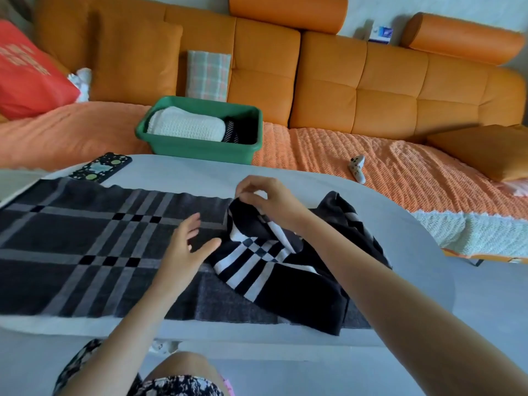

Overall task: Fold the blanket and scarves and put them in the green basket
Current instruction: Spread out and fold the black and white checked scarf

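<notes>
Item in hand: the long dark grey and black plaid woven scarf [85, 244]; it lies flat across the white oval worktop [185, 172], its right end [257, 261] turned back and bunched in a loose heap that shows bold black-and-white stripes.

Handling, judged by appearance: light, soft and wholly limp; a matt, brushed weave that should cling to itself rather than slide; no stiffness to hold a crease unaided. Take hold at corners and edges, not mid-panel; a mid-panel grip would likely drag the flat section out of line.

The right hand [268, 201] has its fingers [248, 181] curled, thumb and forefinger pinching the far edge of the bunched end; the left hand [183, 250] has its fingers straight and spread, holding nothing, low over the flat section just beside the heap; whether it touches the cloth cannot be told.

The green rectangular plastic basket [200, 147], rigid and smooth-walled, stands on the orange ribbed sofa cover [371, 155] beyond the worktop; it holds a folded white chunky-knit blanket [185, 125] and, beside it, a folded dark striped scarf [240, 130].

Judged remaining: spread the bunched end; fold; place in the basket.
</notes>
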Tool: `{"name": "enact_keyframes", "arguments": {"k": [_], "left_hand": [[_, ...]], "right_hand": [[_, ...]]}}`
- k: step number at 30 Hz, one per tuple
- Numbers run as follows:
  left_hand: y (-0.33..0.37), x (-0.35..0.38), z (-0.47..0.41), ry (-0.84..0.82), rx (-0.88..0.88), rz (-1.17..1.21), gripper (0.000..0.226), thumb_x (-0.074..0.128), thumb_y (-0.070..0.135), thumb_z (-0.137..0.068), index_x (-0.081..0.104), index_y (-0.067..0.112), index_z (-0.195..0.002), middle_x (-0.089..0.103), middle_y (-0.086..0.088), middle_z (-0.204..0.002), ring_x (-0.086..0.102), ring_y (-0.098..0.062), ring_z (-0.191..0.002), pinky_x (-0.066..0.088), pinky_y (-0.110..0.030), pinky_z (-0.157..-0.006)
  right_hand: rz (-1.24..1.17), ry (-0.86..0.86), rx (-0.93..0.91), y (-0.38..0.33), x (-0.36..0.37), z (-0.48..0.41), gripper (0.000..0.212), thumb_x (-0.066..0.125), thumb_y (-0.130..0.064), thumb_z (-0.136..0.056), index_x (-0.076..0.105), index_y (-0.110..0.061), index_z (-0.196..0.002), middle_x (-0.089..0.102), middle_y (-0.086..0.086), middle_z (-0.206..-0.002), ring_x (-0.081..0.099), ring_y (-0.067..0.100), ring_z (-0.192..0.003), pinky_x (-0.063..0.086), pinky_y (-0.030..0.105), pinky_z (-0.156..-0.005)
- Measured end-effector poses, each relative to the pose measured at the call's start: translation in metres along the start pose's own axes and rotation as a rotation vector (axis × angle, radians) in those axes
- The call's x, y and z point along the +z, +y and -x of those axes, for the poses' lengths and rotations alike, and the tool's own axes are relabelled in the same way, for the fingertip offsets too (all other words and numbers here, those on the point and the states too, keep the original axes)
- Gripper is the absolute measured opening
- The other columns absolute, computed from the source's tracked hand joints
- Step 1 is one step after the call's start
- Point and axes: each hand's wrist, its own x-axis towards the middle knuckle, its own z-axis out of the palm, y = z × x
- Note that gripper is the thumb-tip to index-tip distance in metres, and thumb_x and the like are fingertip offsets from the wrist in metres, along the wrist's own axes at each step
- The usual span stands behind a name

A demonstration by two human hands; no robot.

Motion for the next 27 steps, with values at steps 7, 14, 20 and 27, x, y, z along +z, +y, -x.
{"name": "enact_keyframes", "arguments": {"k": [7, 14, 20, 27], "left_hand": [[0.022, 0.018, -0.03, -0.446, 0.117, -0.146, 0.058, 0.074, 0.026, -0.076, 0.048, 0.032, -0.128, 0.057, 0.02, -0.118, 0.052, 0.003, -0.11, 0.04, -0.027, -0.096], [0.01, 0.021, -0.02, -0.167, 0.225, -0.251, 0.015, 0.074, 0.02, -0.076, 0.064, 0.021, -0.065, 0.059, 0.001, -0.064, 0.055, -0.01, -0.062, 0.039, -0.025, -0.056], [0.018, 0.006, -0.013, 0.04, 0.332, -0.236, 0.026, 0.073, 0.014, -0.076, 0.056, 0.006, -0.058, 0.05, -0.008, -0.064, 0.044, -0.009, -0.054, 0.032, -0.018, -0.05], [0.055, -0.052, -0.003, 0.297, 0.418, -0.298, 0.012, 0.072, 0.017, -0.078, 0.064, 0.009, -0.076, 0.054, -0.001, -0.069, 0.049, -0.014, -0.067, 0.036, -0.012, -0.058]], "right_hand": [[-0.11, -0.126, 0.066, 0.011, 0.01, 0.026, 0.009, 0.058, 0.0, -0.089, 0.065, -0.001, -0.095, 0.067, -0.004, -0.086, 0.062, -0.005, -0.079, 0.045, 0.01, -0.074], [0.129, -0.18, 0.333, 0.046, -0.005, 0.065, 0.038, 0.071, -0.02, -0.081, 0.059, -0.02, -0.117, 0.06, -0.01, -0.108, 0.056, 0.006, -0.099, 0.043, 0.02, -0.087], [0.016, 0.16, 0.316, 0.046, -0.015, 0.067, 0.005, 0.066, -0.017, -0.086, 0.067, -0.014, -0.089, 0.068, -0.001, -0.08, 0.063, 0.01, -0.073, 0.048, 0.023, -0.069], [-0.001, 0.294, 0.227, 0.003, -0.014, 0.001, 0.012, 0.063, -0.017, -0.087, 0.061, -0.013, -0.099, 0.064, 0.0, -0.085, 0.061, 0.008, -0.072, 0.049, 0.016, -0.062]]}}
